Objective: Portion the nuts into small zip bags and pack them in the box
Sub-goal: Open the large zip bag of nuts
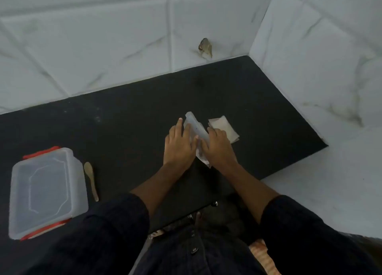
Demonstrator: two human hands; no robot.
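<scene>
A small clear zip bag [195,128] lies on the black countertop [128,121] between my two hands. My left hand [180,144] lies over its left side with fingers stretched out along it. My right hand [217,145] covers its right side, fingers pressing down on it. Part of the bag pokes out below my right hand. Another pale bag or packet [224,128] lies just right of my right hand. A clear plastic box [47,192] with red clips and its lid on sits at the left. No nuts are visible.
A small wooden spoon [91,179] lies beside the box. White marbled tile walls [124,37] close off the back and right. The countertop's front edge runs near my body, with floor and my dark clothing below.
</scene>
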